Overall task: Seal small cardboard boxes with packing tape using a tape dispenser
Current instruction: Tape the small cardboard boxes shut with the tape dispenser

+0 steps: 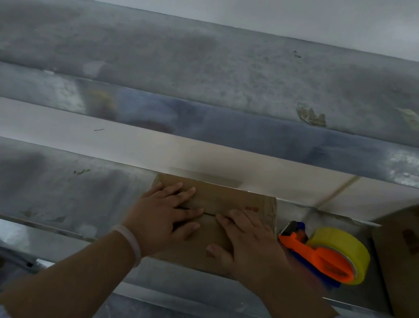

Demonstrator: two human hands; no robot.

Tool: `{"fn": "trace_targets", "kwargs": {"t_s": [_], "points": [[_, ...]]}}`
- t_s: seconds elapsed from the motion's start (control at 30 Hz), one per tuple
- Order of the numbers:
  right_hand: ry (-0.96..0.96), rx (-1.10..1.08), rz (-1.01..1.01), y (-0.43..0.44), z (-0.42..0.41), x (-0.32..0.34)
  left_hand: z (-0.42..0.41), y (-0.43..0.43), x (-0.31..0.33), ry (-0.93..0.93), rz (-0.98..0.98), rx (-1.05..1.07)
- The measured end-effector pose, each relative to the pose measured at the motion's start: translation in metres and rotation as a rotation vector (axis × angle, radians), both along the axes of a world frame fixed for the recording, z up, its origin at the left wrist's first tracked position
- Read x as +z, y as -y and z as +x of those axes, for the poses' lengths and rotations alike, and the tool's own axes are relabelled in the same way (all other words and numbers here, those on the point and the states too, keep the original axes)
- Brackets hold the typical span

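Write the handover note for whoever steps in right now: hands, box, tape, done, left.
Left hand: flat on the small cardboard box, pressing the flaps down, holding nothing.
Right hand: the same, flat on the box's right half.
Box: on the metal bench, flaps closed, seam between the hands shows no tape.
Tape dispenser: lying just right of the box, untouched, yellow roll loaded.
Done: flaps folded shut.
Left: pick up the dispenser, tape the seam, press it down.

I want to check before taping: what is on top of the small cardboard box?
Both hands lie flat on the small cardboard box: left hand, right hand. Between them the flap seam shows, without visible tape. The cardboard beneath the palms is covered.
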State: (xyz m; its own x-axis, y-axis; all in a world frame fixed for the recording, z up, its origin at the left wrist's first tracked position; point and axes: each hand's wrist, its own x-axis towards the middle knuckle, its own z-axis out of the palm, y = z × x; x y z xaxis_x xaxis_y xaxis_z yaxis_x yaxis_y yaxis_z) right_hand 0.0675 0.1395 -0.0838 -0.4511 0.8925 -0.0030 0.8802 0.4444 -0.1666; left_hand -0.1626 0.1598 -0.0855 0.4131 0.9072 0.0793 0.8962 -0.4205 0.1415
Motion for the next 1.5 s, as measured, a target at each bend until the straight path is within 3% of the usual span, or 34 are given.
{"fn": "trace_targets", "kwargs": {"t_s": [0.3,0.4,0.53,0.73,0.87,1.03,1.37,1.5], "points": [[-0.03,-0.136,0.044,0.005,0.037,0.002,-0.028,0.005,0.003,0.068,0.06,-0.074],[-0.043,-0.128,0.032,0.01,0.038,0.0,-0.027,0.01,-0.005,0.156,0.03,0.036],[-0.226,-0.233,0.094,0.006,0.028,0.001,-0.024,0.011,-0.011,0.227,-0.029,0.167],[-0.18,-0.484,0.191,-0.025,-0.005,0.014,0.006,-0.012,0.008,0.224,0.083,0.434],[-0.12,-0.566,-0.085,-0.032,-0.007,-0.001,0.012,-0.019,-0.008,0.236,-0.157,0.538],[-0.336,-0.511,-0.231,-0.042,0.016,-0.002,-0.013,-0.029,-0.002,0.513,-0.231,0.541],[-0.625,-0.631,-0.408,-0.034,0.023,-0.005,-0.03,-0.027,-0.003,0.658,-0.5,0.535],[-0.827,-0.661,-0.493,-0.031,0.029,-0.009,-0.033,-0.023,-0.01,0.887,-0.535,0.588]]}}
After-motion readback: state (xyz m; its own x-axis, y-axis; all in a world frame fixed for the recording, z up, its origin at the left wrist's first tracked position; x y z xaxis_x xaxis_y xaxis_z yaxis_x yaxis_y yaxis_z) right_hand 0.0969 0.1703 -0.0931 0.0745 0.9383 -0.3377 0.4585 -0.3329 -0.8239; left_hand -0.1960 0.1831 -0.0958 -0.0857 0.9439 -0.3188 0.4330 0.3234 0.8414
